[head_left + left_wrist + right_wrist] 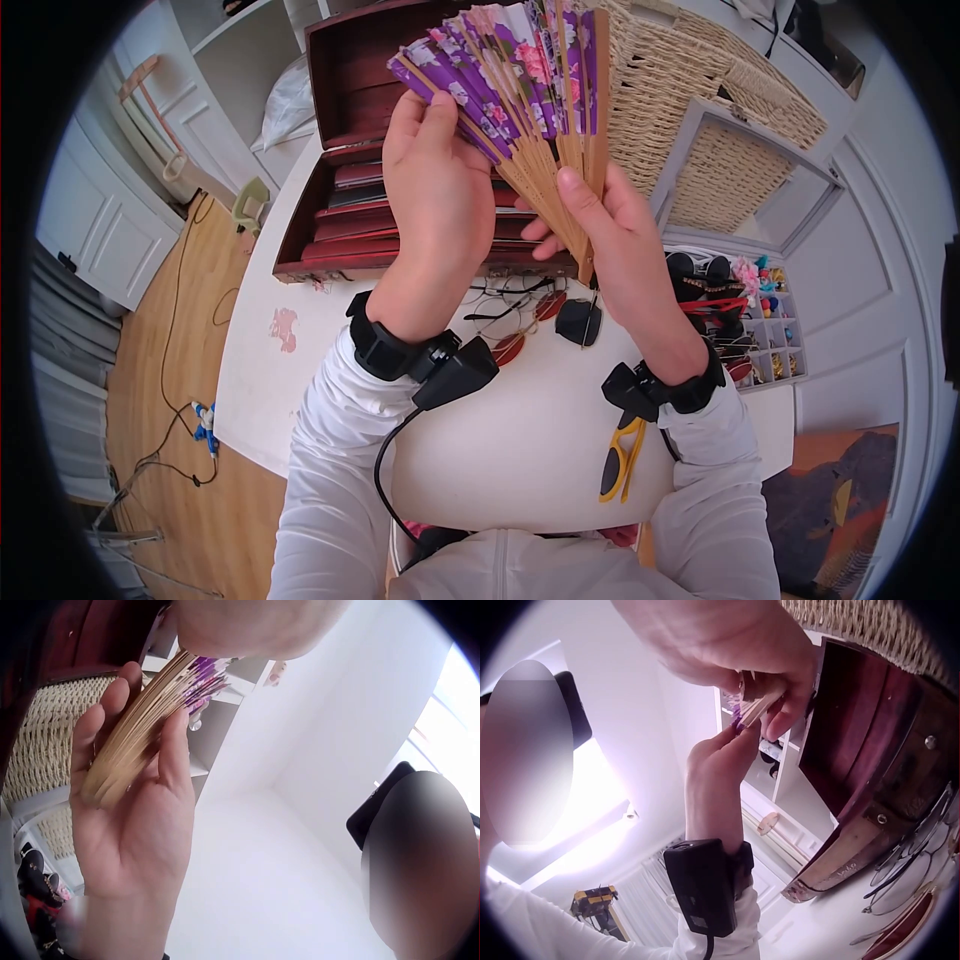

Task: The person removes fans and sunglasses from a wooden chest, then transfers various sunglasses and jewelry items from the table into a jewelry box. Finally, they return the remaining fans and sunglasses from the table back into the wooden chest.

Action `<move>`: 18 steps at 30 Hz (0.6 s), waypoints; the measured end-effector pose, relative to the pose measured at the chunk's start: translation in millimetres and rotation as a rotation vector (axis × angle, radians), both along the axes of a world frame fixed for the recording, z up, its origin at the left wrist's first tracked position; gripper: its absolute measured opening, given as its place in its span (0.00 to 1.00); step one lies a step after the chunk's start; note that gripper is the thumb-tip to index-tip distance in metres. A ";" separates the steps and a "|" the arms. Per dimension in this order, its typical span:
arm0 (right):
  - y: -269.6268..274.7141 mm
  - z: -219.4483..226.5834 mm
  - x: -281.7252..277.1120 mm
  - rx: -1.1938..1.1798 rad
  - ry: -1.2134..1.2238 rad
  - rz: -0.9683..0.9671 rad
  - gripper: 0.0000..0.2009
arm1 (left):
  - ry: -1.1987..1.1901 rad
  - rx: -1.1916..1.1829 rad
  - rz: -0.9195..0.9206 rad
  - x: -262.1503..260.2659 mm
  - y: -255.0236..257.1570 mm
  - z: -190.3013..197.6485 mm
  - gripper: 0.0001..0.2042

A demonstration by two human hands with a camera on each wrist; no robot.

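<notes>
While both hands held it up over the white table [500, 440], the folding fan with pale wooden ribs and purple flowered cloth [515, 95] was partly spread, cloth end up, narrow rib end down. Left hand [437, 185]: thumb and fingertips nearly closed, pinching the fan's outer left edge; remaining fingers partly hidden. Right hand [620, 230]: thumb on the near side of the ribs, fingers bent round behind, gripping low, just above the narrow end; gap no wider than the rib stack.

Behind the hands stood a dark red wooden chest with its lid raised [340, 268], flat dark red items [350, 230] packed inside. Red-lensed glasses with thin frames [512, 348] and dark square-lensed glasses [578, 322] lay in front of the chest, near other thin-framed pairs. A yellow-and-black handled tool [611, 468] lay beside the right wrist in the head view. To the right: a beige woven basket [650, 110] behind a grey compartment box [790, 310], clear-paned lid up, small colourful accessories inside.
</notes>
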State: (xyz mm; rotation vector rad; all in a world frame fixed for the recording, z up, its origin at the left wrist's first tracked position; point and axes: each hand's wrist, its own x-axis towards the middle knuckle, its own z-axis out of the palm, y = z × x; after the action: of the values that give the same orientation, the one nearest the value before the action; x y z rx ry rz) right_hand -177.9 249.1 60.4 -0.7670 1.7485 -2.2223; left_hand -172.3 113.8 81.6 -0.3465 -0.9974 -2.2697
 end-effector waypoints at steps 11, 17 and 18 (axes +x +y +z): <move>11.8 8.1 -9.2 -0.307 -0.090 -0.118 0.13 | -0.219 -0.277 -0.170 10.6 17.7 1.8 0.13; 11.3 3.5 -14.3 -0.361 -0.080 -0.077 0.12 | -0.237 -0.654 0.094 4.9 6.5 0.6 0.13; 11.4 4.2 -14.2 -0.362 -0.082 -0.078 0.12 | -0.239 -0.655 0.093 5.0 5.9 1.7 0.13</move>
State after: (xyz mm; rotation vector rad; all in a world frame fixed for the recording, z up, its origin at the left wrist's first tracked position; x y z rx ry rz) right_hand -192.1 260.4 64.6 -0.6728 1.3777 -2.6224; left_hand -167.2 119.7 83.3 -0.2891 -1.8373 -1.8754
